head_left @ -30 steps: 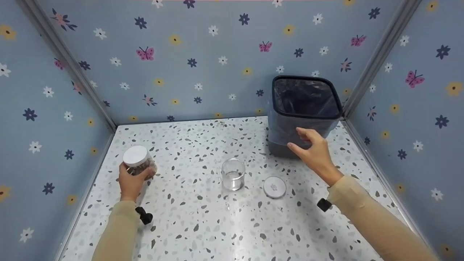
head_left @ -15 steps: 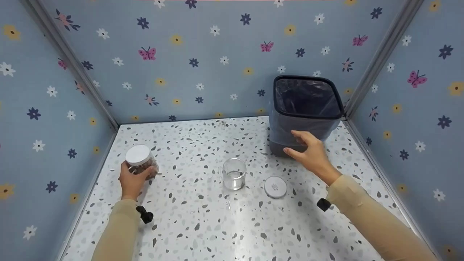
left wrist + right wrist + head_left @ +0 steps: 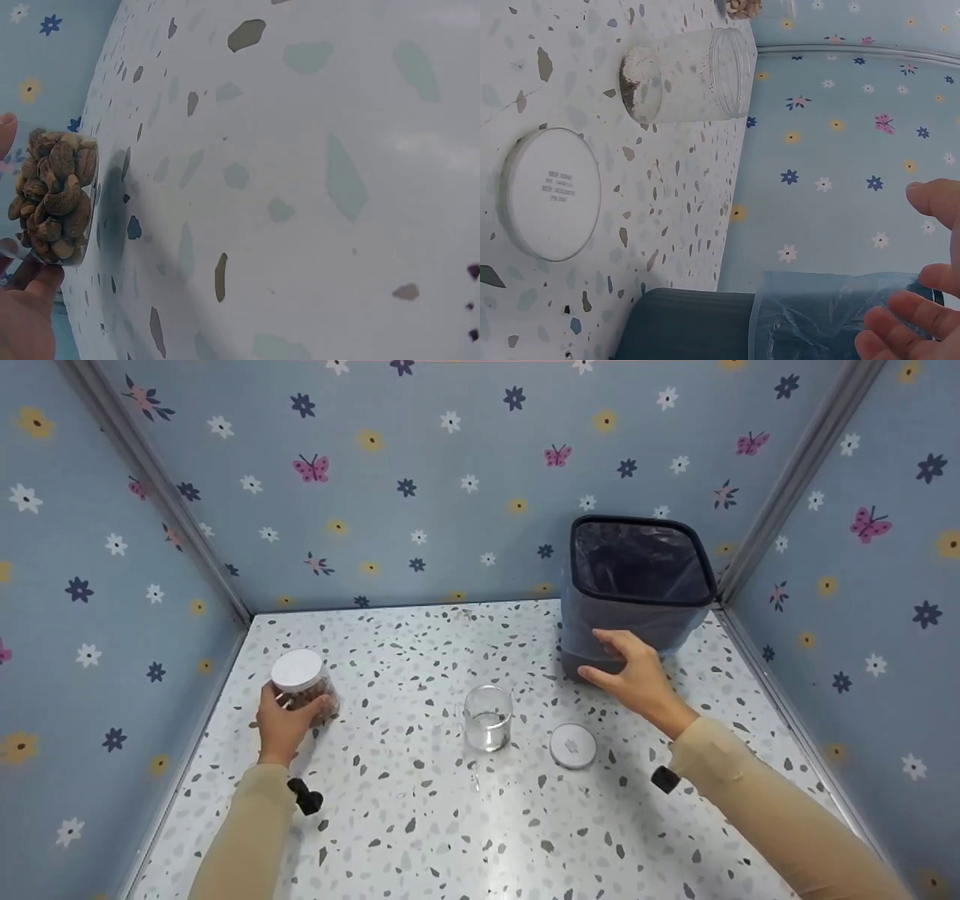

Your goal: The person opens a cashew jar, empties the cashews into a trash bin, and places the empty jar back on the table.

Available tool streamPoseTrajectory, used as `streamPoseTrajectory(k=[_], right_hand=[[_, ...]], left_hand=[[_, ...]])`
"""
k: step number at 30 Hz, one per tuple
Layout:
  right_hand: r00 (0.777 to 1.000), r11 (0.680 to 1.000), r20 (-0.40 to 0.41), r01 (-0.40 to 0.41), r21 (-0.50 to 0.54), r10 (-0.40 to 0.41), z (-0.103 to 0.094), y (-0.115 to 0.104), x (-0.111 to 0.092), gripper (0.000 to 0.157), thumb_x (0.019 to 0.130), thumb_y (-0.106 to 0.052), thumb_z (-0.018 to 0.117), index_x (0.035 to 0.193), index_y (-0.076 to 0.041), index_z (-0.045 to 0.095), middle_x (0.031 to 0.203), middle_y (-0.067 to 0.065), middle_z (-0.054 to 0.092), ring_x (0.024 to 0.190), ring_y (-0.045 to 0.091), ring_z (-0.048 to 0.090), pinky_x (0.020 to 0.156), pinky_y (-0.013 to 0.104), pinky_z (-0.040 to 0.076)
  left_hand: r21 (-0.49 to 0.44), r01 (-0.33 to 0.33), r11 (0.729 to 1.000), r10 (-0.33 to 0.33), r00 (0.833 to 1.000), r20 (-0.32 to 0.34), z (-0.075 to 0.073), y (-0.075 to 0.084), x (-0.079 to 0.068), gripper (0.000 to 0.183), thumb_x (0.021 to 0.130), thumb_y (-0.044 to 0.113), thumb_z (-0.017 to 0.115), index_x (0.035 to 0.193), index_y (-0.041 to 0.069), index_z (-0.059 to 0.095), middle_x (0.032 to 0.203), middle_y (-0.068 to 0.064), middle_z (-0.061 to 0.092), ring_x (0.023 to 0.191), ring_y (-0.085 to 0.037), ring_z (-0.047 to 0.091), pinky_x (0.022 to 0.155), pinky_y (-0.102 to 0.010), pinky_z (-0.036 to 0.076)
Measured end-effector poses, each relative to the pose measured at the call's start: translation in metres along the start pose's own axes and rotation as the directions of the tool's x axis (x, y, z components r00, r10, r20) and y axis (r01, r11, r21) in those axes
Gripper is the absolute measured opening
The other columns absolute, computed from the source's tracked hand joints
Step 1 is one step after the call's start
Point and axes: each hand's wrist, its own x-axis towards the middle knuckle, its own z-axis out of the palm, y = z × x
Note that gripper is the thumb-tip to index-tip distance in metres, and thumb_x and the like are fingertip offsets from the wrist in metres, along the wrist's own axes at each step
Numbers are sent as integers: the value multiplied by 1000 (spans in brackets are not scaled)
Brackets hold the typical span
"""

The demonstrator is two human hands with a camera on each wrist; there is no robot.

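In the head view my left hand (image 3: 287, 726) grips a clear jar of cashew nuts (image 3: 56, 196) with a white lid (image 3: 297, 669), at the table's left. The left wrist view shows the jar's base a little off the table, over its shadow. My right hand (image 3: 636, 675) hangs in the air before the bin, holding nothing, thumb and fingers apart and loosely bent. Between the hands stands an uncovered clear jar (image 3: 487, 720); specks (image 3: 632, 84) show at its bottom in the right wrist view. A loose white lid (image 3: 573, 746) lies flat to the right of that jar.
A grey-blue bin (image 3: 600, 622) with a black rim and a plastic liner stands at the back right. Flowered panels (image 3: 450, 495) enclose the speckled white table (image 3: 390, 825) at the back and both sides.
My left hand has raised the jar of nuts slightly and brought it a bit to the right. My right hand has drifted slightly left and down, its fingers spreading a little.
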Motion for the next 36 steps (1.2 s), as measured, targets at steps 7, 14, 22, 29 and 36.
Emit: streamPoseTrajectory(k=[7, 14, 22, 29, 36], right_hand=[[1000, 1000, 28, 6, -15, -5, 2, -5, 4, 63, 90, -10, 90, 145, 7, 63, 142, 27, 65, 129, 47, 64, 110, 60, 56], [999, 1000, 43, 2, -23, -1, 4, -6, 8, 65, 90, -12, 90, 147, 6, 62, 145, 26, 64, 130, 46, 64, 111, 59, 56], [999, 1000, 44, 2, -22, -1, 10, -7, 9, 64, 90, -11, 90, 146, 7, 63, 145, 26, 65, 131, 45, 64, 112, 55, 56], [999, 1000, 51, 10, 1, -10, 16, -6, 9, 63, 91, -10, 89, 145, 8, 62, 143, 28, 64, 130, 48, 64, 112, 58, 56], [997, 999, 72, 32, -28, -30, 23, -8, 11, 64, 90, -11, 90, 146, 6, 63, 143, 27, 65, 129, 47, 65, 112, 59, 56]], left_hand=[[-2, -4, 1000, 4, 1000, 22, 6, 12, -1, 103, 95, 26, 87, 171, 4, 22, 174, -22, 34, 160, -42, 39, 130, -52, 39], [0, -29, 1000, 29, 999, 37, 11, 20, -3, 101, 94, 28, 88, 170, 3, 25, 171, -22, 37, 158, -42, 42, 129, -51, 41], [-7, -58, 998, 59, 997, 41, 21, 30, -10, 100, 93, 29, 89, 167, 1, 29, 167, -25, 40, 155, -44, 45, 128, -52, 42], [-40, -110, 993, 112, 992, 49, 30, 37, -17, 96, 92, 29, 90, 165, 2, 35, 164, -23, 45, 151, -41, 50, 126, -51, 46], [-62, -158, 985, 163, 984, 71, 41, 45, -24, 93, 88, 28, 93, 161, 1, 41, 159, -22, 49, 145, -39, 54, 121, -52, 50]])
